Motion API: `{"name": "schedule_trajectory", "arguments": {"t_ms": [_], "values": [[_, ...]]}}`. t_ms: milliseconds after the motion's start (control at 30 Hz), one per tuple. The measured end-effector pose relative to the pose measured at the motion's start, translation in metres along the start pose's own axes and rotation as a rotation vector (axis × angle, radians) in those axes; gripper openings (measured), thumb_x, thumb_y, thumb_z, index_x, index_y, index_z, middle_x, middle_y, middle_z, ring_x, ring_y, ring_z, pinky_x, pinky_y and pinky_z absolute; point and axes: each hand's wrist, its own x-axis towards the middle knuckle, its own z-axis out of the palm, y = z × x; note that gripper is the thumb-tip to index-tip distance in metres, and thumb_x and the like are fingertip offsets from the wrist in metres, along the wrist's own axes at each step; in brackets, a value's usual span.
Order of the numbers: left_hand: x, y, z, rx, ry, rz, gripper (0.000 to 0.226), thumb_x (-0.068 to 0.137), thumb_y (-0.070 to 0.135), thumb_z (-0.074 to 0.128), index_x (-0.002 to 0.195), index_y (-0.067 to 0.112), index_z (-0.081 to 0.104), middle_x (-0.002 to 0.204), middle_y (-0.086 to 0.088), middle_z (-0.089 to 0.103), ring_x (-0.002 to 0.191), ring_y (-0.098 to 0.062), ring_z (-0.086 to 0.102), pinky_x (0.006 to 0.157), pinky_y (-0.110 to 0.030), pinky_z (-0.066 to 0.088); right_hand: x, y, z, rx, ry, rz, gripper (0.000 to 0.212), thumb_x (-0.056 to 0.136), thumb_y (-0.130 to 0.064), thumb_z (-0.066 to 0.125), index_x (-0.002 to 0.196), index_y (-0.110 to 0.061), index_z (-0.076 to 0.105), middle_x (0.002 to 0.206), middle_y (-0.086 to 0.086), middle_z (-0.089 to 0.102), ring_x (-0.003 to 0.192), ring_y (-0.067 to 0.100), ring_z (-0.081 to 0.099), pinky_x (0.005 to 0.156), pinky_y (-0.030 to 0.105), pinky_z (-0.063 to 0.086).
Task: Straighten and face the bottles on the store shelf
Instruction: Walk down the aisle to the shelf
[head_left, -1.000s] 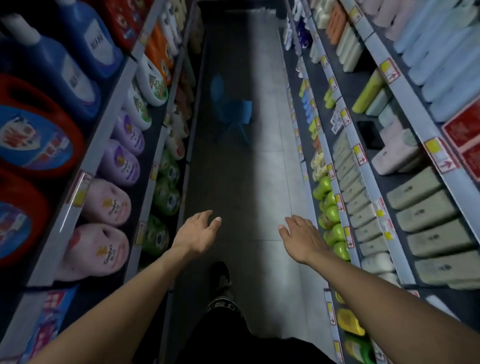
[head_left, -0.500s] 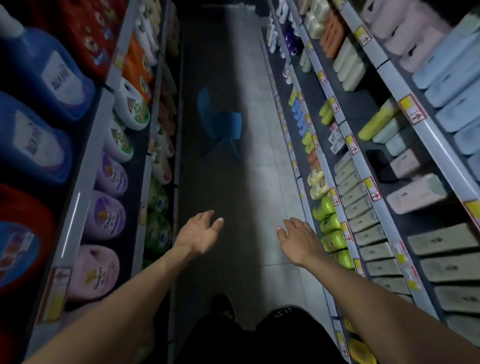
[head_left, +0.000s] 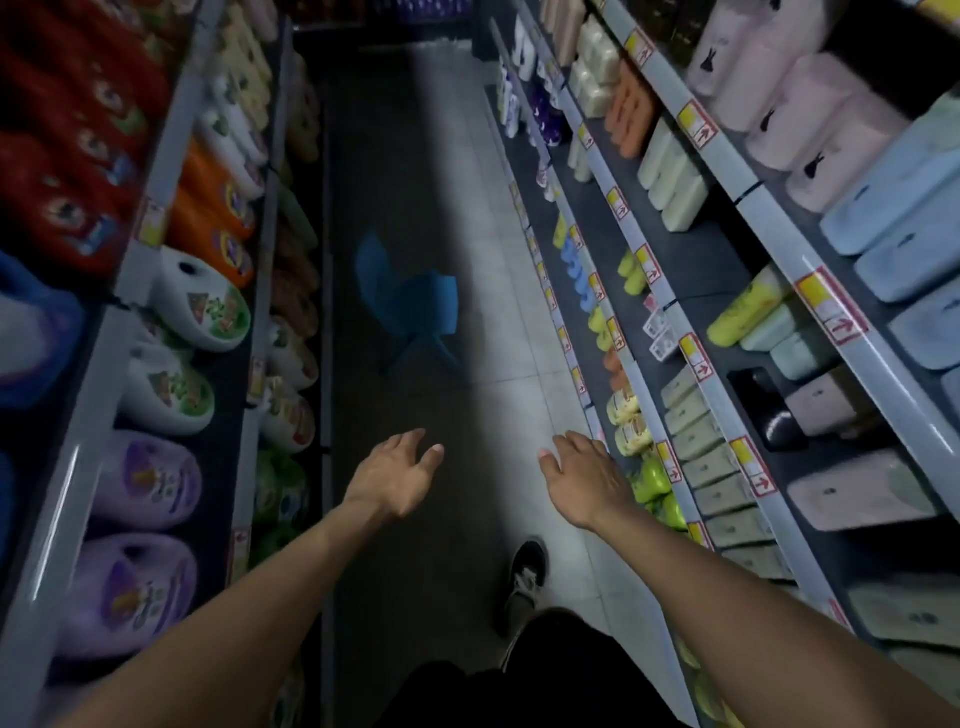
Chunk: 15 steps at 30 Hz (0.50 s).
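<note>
I stand in a dim store aisle with shelves on both sides. My left hand (head_left: 396, 480) hangs over the aisle floor with relaxed fingers and holds nothing. My right hand (head_left: 584, 480) is stretched out the same way, its fingers close to the green bottles (head_left: 652, 483) on a low right shelf; I cannot tell whether it touches them. Purple jugs (head_left: 148, 480) and white jugs (head_left: 205, 306) line the left shelf. Yellow-green bottles (head_left: 745, 314) lie on the right shelf.
A blue plastic chair (head_left: 410, 301) stands in the aisle ahead. My shoe (head_left: 524, 577) is on the tiled floor. Grey-green packs (head_left: 711, 462) and pastel packs (head_left: 904, 192) fill the right shelves. Red and orange jugs (head_left: 208, 208) crowd the upper left shelves.
The view has moved forward along the aisle and the chair looks nearer. Both hands stay empty and outstretched; the right one has drifted closer to the green bottles.
</note>
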Motion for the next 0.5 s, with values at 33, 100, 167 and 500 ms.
{"name": "schedule_trajectory", "arguments": {"t_ms": [33, 100, 167, 500], "values": [[0.013, 0.010, -0.005, 0.006, 0.001, -0.008, 0.066, 0.099, 0.062, 0.031, 0.155, 0.027, 0.032, 0.158, -0.003, 0.038, 0.144, -0.023, 0.036, 0.116, -0.040, 0.030, 0.014, 0.003, -0.010, 0.001, 0.001, -0.005, 0.062, 0.105, -0.051, 0.022, 0.156, -0.017, 0.034, 0.162, 0.004, 0.030, 0.148, 0.026, 0.027, 0.121, 0.038, 0.021], [0.039, 0.030, -0.016, 0.022, 0.007, -0.018, 0.066, 0.099, 0.063, 0.031, 0.155, 0.027, 0.032, 0.158, -0.003, 0.038, 0.144, -0.023, 0.036, 0.116, -0.040, 0.030, 0.042, 0.008, -0.030, 0.001, 0.007, -0.014, 0.062, 0.105, -0.050, 0.022, 0.155, -0.017, 0.036, 0.161, 0.004, 0.033, 0.146, 0.026, 0.029, 0.120, 0.039, 0.024], [0.065, 0.048, -0.025, 0.021, 0.013, -0.025, 0.067, 0.099, 0.064, 0.030, 0.155, 0.028, 0.031, 0.158, -0.003, 0.038, 0.145, -0.023, 0.036, 0.117, -0.040, 0.029, 0.071, 0.013, -0.049, -0.002, 0.004, -0.025, 0.062, 0.105, -0.051, 0.022, 0.154, -0.017, 0.036, 0.161, 0.004, 0.034, 0.146, 0.026, 0.030, 0.120, 0.040, 0.025], [0.163, 0.103, -0.077, 0.006, 0.072, -0.037, 0.064, 0.100, 0.062, 0.031, 0.155, 0.029, 0.031, 0.158, -0.002, 0.037, 0.145, -0.022, 0.034, 0.117, -0.040, 0.029, 0.188, 0.016, -0.124, -0.042, -0.026, -0.077, 0.062, 0.105, -0.051, 0.022, 0.155, -0.016, 0.035, 0.162, 0.004, 0.033, 0.146, 0.026, 0.031, 0.119, 0.041, 0.026]]}}
